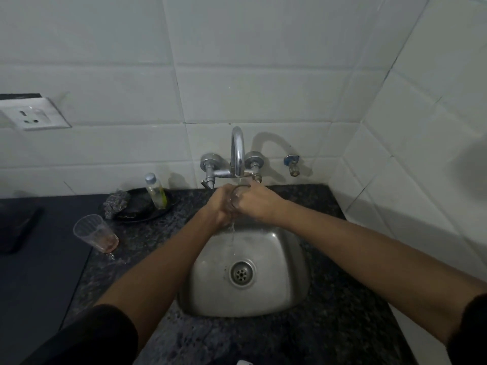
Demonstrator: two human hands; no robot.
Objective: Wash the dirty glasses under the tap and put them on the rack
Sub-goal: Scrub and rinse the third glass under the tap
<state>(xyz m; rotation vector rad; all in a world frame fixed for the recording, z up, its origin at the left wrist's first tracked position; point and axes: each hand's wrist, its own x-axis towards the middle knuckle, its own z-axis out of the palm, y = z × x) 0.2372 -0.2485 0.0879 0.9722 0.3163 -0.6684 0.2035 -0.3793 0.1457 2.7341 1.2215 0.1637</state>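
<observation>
Under tap [237,151]: one glass [238,197], two hands.

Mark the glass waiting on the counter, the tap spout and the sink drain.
glass on the counter [96,237], head view, on its clear side wall.
tap spout [238,148], head view, on the curved chrome neck.
sink drain [241,273], head view, on the strainer's centre.

Both arms reach forward, left hand [222,204] and right hand [254,202] clasped together.

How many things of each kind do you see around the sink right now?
Glasses: 2, one in the hands, one on the counter
Bottles: 1
Scrubbers: 1
Black dishes: 1
Total: 5
</observation>
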